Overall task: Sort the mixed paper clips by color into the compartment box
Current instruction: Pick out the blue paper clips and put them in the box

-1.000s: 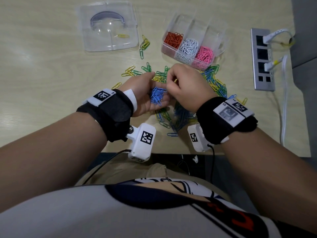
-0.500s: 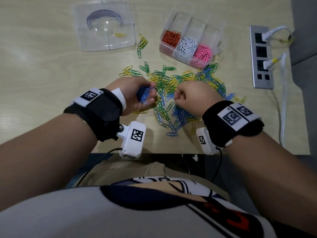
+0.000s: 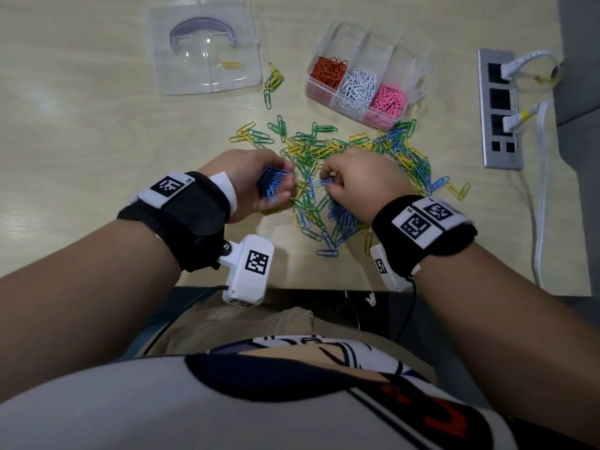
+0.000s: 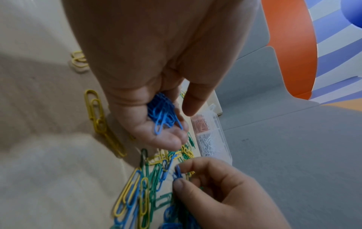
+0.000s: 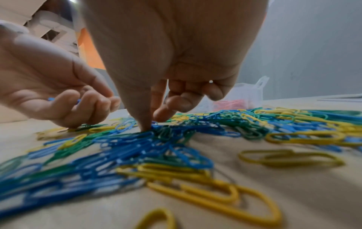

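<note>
Wooden table (image 3: 97,131) | left hand (image 3: 251,177) cups blue clips (image 3: 271,186) | right hand (image 3: 355,180) pinches blue clip (image 4: 177,174), clearest from left wrist

Left hand (image 3: 250,180), at frame centre, cupped a bunch of blue clips (image 3: 272,187). Right hand (image 3: 360,183), just beside it, pinched one blue clip (image 3: 324,182) over the mixed pile (image 3: 341,177) of blue, green and yellow clips. Compartment box (image 3: 418,76), upper right, held orange, white and pink clips. Clear lid (image 3: 203,50) lay upper left.

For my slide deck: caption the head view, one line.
Left hand holds blue clips while right hand pinches another from the mixed pile.
</note>
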The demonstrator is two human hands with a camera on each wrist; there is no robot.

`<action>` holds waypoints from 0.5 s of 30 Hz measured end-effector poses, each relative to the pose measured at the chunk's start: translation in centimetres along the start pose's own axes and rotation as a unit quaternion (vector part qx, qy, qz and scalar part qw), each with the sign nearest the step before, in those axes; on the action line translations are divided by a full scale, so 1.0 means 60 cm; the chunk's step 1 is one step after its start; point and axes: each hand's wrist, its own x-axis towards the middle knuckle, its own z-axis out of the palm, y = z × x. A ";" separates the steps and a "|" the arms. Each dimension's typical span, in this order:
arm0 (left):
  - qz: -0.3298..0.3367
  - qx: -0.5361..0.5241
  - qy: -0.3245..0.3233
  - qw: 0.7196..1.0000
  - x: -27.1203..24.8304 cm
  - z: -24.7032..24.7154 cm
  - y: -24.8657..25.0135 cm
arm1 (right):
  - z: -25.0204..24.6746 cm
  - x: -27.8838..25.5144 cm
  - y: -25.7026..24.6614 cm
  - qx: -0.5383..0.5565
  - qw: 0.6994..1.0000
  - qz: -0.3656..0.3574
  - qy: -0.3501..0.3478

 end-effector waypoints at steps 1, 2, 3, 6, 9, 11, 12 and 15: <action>0.001 0.003 0.001 1.000 0.000 0.001 -0.001 | 0.001 0.002 -0.003 -0.010 1.000 0.001 -0.006; 0.001 0.005 0.001 1.000 -0.001 0.001 -0.002 | 0.001 0.005 -0.005 -0.017 1.000 0.003 -0.010; 0.003 0.009 0.002 1.000 -0.001 0.002 -0.003 | 0.000 0.007 -0.006 -0.024 1.000 0.004 -0.016; 0.007 0.017 0.002 1.000 -0.001 0.006 -0.005 | -0.007 0.009 -0.005 -0.037 0.999 0.004 -0.021; 0.010 0.020 -0.003 1.000 0.000 0.012 -0.007 | -0.016 0.005 -0.005 0.003 1.000 0.020 0.000; 0.007 0.018 -0.003 1.000 0.001 0.018 -0.008 | -0.022 0.000 -0.013 0.081 0.997 0.002 0.016; 0.007 0.014 -0.002 1.000 0.001 0.022 -0.008 | -0.024 -0.003 -0.020 0.123 0.992 -0.019 0.018; 0.011 0.003 -0.001 1.000 -0.001 0.027 -0.009 | -0.025 -0.008 -0.038 0.196 0.979 -0.051 0.031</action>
